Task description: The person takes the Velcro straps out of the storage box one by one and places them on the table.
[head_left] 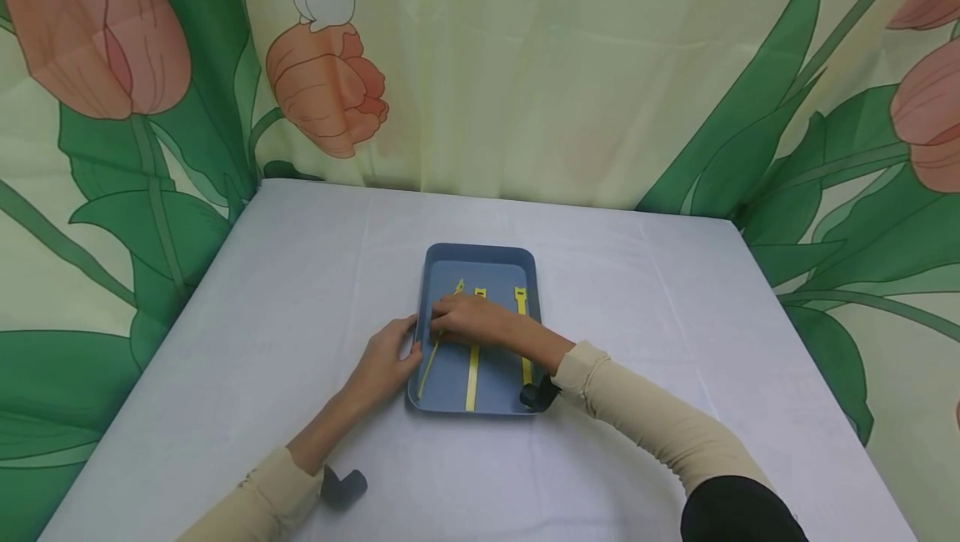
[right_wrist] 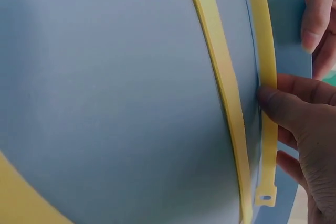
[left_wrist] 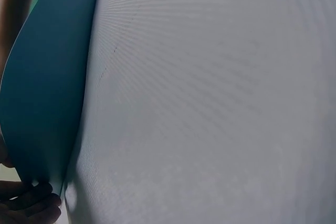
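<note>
Yellow strap (right_wrist: 269, 156) is pinched by the right hand (head_left: 472, 319) inside the blue tray (head_left: 480, 254); the left hand (head_left: 384, 360), fingers relaxed, touches the tray's left edge.

On a white cloth-covered table (head_left: 622, 292), before a flower-printed curtain (head_left: 525, 92), a blue rectangular tray (head_left: 480, 254) holds one thin yellow strap (head_left: 472, 379) between two more yellow straps (head_left: 521, 302).

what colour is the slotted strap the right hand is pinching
Yellow; the slotted strap shows best in the right wrist view.
</note>
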`<state>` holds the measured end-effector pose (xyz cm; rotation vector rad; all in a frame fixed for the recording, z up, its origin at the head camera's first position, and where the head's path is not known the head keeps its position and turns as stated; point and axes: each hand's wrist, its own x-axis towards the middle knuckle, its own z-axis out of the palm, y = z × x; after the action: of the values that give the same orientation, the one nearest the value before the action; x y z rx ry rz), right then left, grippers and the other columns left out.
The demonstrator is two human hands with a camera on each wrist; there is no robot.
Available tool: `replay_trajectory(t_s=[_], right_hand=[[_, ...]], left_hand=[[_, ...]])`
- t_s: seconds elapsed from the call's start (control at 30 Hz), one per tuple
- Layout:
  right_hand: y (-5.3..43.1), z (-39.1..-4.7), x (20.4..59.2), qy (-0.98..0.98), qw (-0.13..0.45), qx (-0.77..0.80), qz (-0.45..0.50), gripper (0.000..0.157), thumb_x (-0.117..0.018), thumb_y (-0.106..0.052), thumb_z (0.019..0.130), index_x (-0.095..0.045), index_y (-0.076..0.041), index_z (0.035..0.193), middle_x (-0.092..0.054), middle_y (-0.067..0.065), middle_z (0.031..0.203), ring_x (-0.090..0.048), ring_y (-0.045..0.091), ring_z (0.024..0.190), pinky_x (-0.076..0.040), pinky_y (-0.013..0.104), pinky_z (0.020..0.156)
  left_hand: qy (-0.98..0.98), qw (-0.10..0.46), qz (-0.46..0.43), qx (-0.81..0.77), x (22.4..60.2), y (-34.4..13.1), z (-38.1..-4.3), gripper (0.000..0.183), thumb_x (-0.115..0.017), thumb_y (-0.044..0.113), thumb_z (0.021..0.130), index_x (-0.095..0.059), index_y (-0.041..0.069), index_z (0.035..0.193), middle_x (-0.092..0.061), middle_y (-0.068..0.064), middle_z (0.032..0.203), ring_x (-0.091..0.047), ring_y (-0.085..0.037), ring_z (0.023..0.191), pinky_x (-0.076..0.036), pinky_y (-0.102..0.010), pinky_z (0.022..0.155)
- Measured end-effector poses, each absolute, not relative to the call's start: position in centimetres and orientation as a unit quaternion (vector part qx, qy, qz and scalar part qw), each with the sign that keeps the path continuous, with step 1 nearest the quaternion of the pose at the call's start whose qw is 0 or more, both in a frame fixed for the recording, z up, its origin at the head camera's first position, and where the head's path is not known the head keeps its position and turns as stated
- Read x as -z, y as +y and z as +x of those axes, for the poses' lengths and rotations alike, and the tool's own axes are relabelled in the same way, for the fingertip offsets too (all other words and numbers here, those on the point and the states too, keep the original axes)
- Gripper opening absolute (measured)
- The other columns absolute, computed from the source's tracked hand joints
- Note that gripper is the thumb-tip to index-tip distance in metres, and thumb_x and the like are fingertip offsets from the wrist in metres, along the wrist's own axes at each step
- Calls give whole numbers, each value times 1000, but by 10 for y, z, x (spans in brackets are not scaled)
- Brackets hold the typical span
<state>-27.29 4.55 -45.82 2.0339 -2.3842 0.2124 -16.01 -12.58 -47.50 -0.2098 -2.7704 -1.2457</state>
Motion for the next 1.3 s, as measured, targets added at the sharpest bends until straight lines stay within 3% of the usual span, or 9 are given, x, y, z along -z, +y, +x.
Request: replay_trajectory(t_s=[0.33, 0.7, 1.3], right_hand=[[46, -272, 458, -754, 5, -67, 653, 13, -65, -18, 89, -72, -16, 100, -64, -3, 97, -55, 10, 89, -47, 18, 79], [44, -273, 458, -748, 32, -64, 660, 10, -66, -19, 89, -72, -17, 97, -63, -3, 101, -54, 10, 94, -44, 20, 89], [52, -272, 450, -752, 49, -62, 655, 9, -67, -19, 88, -73, -19, 94, -62, -4, 95, -53, 9, 86, -49, 17, 69]], left_hand=[[-910, 44, -70, 406, 474, -125, -160, 47, -58, 6, 87, -47, -11, 129, -56, -22, 123, -50, -34, 119, -42, -41, 100], [-908, 40, -68, 411, 473, -124, -160, 47, -58, 6, 87, -46, -11, 130, -55, -22, 124, -49, -34, 120, -42, -41, 101], [-912, 40, -66, 404, 472, -122, -159, 48, -58, 6, 88, -45, -11, 131, -55, -22, 124, -48, -35, 120, -41, -43, 102]])
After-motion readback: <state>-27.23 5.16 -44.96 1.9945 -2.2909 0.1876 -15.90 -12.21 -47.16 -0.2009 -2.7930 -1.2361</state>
